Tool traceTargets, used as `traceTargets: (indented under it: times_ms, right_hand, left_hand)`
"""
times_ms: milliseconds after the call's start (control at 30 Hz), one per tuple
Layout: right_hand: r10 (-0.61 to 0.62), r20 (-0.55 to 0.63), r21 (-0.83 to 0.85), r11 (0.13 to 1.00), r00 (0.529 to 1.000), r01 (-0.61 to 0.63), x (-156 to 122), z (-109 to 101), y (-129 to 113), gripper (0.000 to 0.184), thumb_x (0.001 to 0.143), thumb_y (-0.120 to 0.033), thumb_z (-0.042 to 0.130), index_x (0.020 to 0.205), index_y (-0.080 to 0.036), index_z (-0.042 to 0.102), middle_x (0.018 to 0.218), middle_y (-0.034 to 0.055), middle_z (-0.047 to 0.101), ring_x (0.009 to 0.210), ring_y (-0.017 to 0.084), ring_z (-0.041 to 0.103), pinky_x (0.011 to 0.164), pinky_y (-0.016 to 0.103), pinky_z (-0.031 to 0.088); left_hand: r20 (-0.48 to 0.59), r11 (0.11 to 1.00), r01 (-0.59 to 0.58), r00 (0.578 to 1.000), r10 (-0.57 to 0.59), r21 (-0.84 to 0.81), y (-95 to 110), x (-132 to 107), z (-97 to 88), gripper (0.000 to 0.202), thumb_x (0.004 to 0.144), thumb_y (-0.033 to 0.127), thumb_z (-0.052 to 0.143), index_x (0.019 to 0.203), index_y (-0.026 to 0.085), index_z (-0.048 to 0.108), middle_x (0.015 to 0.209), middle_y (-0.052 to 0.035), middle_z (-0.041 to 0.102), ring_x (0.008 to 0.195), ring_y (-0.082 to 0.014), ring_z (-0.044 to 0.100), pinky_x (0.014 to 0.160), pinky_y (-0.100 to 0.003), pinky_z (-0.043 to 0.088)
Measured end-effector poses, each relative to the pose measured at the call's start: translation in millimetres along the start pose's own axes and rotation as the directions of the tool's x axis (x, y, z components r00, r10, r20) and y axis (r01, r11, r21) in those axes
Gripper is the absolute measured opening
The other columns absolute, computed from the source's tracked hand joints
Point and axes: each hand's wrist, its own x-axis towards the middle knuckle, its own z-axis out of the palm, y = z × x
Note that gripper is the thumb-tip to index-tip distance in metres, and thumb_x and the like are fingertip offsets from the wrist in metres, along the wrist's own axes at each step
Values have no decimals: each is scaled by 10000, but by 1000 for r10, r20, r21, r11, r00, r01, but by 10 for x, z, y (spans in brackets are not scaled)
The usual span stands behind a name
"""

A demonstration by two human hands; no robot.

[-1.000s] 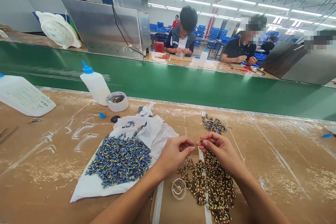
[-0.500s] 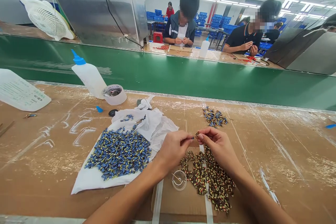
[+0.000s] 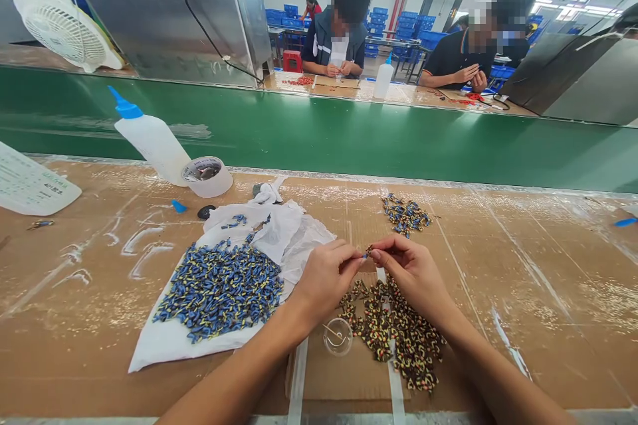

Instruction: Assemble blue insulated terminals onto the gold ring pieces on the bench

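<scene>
My left hand (image 3: 326,277) and my right hand (image 3: 411,273) meet fingertip to fingertip above the bench, both pinched on one tiny part (image 3: 367,252), too small to name. Beneath them lies a pile of dark red-and-yellow small parts (image 3: 393,335). A heap of blue-and-yellow small parts (image 3: 219,289) rests on a white sheet (image 3: 164,345) to the left. A smaller cluster of mixed parts (image 3: 405,214) lies just beyond my hands. A small clear round dish (image 3: 337,336) sits below my left wrist.
A white squeeze bottle with a blue cap (image 3: 149,139) and a roll of tape (image 3: 207,176) stand at the back left, a second flat bottle (image 3: 30,182) at the far left. A green conveyor belt (image 3: 349,136) runs behind. Other people work across it.
The view has tilted down and shifted slightly. My hands stay together, fingertips drawn closer on the small part.
</scene>
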Motion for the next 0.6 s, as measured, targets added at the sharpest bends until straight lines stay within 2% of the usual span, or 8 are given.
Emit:
traceTargets:
  times_ms: [300, 500, 600]
  right_hand:
    - [-23, 37, -83, 996, 999, 26, -2, 1, 1, 116, 860, -275, 583, 865, -181, 651, 805, 39, 682, 740, 165, 626, 680, 297, 491]
    - [0, 52, 37, 999, 999, -2, -15, 37, 21, 107, 856, -270, 588, 834, -172, 627, 761, 24, 652, 701, 144, 597, 639, 262, 468]
    - [-14, 54, 30, 999, 998, 13, -27, 72, 53, 108, 865, -263, 576, 811, -174, 607, 717, 10, 630, 658, 132, 574, 602, 247, 448]
  left_hand:
    - [18, 1000, -26, 1000, 26, -6, 5, 12, -35, 161, 903, 162, 537, 823, 145, 676, 735, -18, 621, 689, -142, 538, 632, -262, 373]
    - [-6, 998, -67, 998, 67, -4, -1, 5, -60, 175, 910, 145, 516, 825, 131, 668, 718, -13, 588, 670, -141, 519, 608, -260, 364]
    - [13, 996, -88, 996, 88, 21, -19, -7, -82, 171, 905, 134, 517, 802, 130, 654, 710, -9, 581, 663, -141, 512, 608, -260, 362]
